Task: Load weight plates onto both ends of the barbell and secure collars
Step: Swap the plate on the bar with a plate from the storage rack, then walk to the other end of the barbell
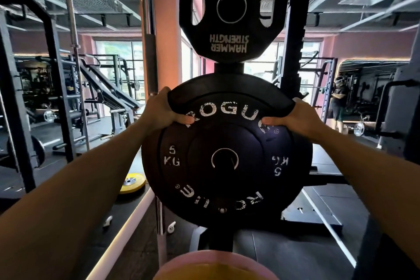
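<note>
Gripping the black 5 kg plate (225, 154) at its upper rim, left hand (162, 109) and right hand (297, 116) curl fingers (186, 119) around it.

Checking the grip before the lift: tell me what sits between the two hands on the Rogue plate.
In the head view, only the plate's upper rim and ROGUE lettering lie between left hand and right hand.

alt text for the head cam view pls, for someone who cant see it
Both hands, left hand and right hand, grip the top edge of a black 5 kg Rogue plate on a gym storage rack. A black Hammer Strength plate hangs above; a yellow plate lies on the floor.
</note>
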